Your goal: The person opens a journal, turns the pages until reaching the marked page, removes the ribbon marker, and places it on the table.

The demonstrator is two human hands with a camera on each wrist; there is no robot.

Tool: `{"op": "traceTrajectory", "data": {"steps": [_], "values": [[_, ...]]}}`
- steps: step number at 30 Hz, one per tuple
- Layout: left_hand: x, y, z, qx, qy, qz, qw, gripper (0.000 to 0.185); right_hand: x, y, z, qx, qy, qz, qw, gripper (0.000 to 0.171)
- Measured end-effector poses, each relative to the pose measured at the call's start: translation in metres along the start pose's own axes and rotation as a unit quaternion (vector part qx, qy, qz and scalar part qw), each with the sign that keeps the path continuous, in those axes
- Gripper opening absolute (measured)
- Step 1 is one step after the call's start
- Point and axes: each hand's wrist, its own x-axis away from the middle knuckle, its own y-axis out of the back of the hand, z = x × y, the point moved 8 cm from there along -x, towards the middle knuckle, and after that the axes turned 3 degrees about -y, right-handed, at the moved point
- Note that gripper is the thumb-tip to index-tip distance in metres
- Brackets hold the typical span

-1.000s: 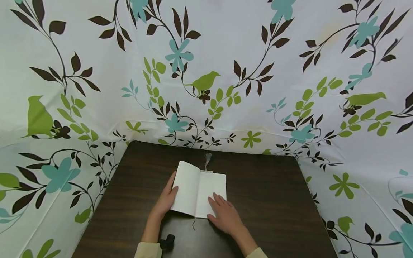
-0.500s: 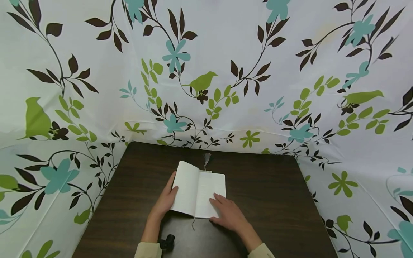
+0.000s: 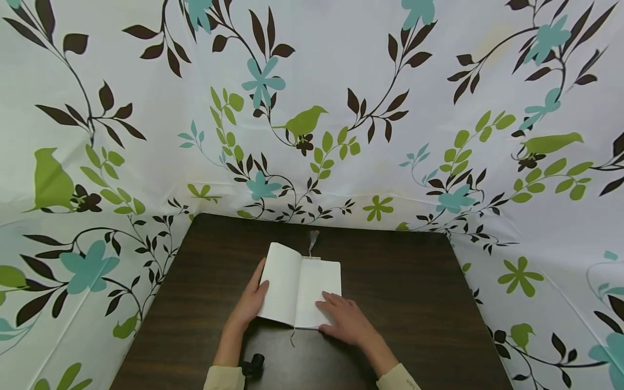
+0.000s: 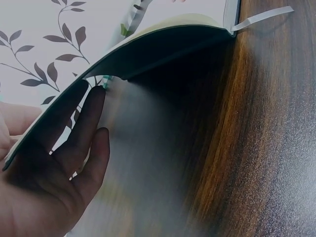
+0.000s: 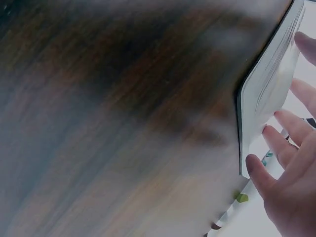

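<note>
Fingers of the left hand (image 3: 249, 303) are mostly disappearing behind the left cover of an open book (image 3: 283, 281), with the thumb lying over the page edge; the hand is pinching that raised half. The book is sitting near the middle of the bench (image 3: 419, 303), its right half lying lower and its left half tilting up. The right hand (image 3: 346, 322) is spreading loosely over the near right corner, covering some paper and gripping nothing. Any writing on the bright pages is washing out. A tassel (image 3: 313, 236) is poking past the far edge, its upper end fraying; the book is covering most of what it is hanging from. A thin, pale ribbon (image 3: 292, 339) is trailing from the near end of the spine. The smooth, dark cover is curving; the bench's streaky wood grain is reflecting light.
</note>
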Motion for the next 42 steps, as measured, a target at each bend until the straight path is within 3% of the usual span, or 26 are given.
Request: {"op": "traceTrajectory", "data": {"steps": [5, 10, 12, 15, 21, 24, 28, 30, 32, 34, 37, 42], "values": [[0.0, 0.0, 0.001, 0.01, 0.001, 0.001, 0.9999, 0.065, 0.001, 0.006, 0.004, 0.028, 0.032, -0.033, 0.999, 0.026], [-0.001, -0.001, 0.003, 0.015, 0.002, 0.003, 0.9999, 0.065, 0.002, 0.007, 0.002, 0.051, 0.036, -0.067, 0.996, 0.024], [-0.001, -0.001, 0.003, 0.013, 0.003, 0.003, 0.9999, 0.065, 0.003, 0.007, -0.001, 0.042, 0.025, -0.086, 0.995, 0.032], [-0.001, -0.001, 0.004, 0.013, 0.003, 0.004, 0.9999, 0.064, 0.004, 0.011, -0.006, 0.016, 0.0, -0.129, 0.991, 0.058], [0.0, -0.001, 0.003, 0.01, 0.0, 0.003, 1.0, 0.065, 0.005, 0.021, -0.012, -0.072, -0.041, -0.206, 0.975, 0.101], [-0.001, -0.001, 0.003, 0.01, -0.002, 0.003, 0.9999, 0.065, 0.0, 0.018, -0.011, -0.162, -0.072, -0.197, 0.964, 0.111], [-0.001, -0.002, 0.004, 0.011, -0.002, 0.005, 0.9999, 0.064, -0.007, 0.009, -0.003, -0.264, -0.122, -0.175, 0.941, 0.116], [0.0, -0.002, 0.003, 0.013, -0.001, 0.005, 0.9999, 0.064, -0.011, 0.003, 0.004, -0.303, -0.129, -0.158, 0.931, 0.115], [0.001, -0.002, 0.003, 0.019, 0.001, 0.003, 0.9998, 0.063, -0.016, -0.003, 0.016, -0.33, -0.113, -0.134, 0.928, 0.106], [0.002, -0.003, 0.003, 0.029, 0.002, 0.002, 0.9996, 0.062, -0.02, -0.008, 0.029, -0.348, -0.086, -0.102, 0.928, 0.093], [0.004, -0.004, 0.001, 0.037, 0.008, 0.006, 0.9993, 0.06, -0.025, -0.014, 0.047, -0.337, -0.033, -0.071, 0.938, 0.072], [0.004, -0.006, -0.002, 0.038, 0.005, 0.013, 0.9992, 0.061, -0.029, -0.02, 0.064, -0.3, 0.001, -0.062, 0.952, 0.058]]}}
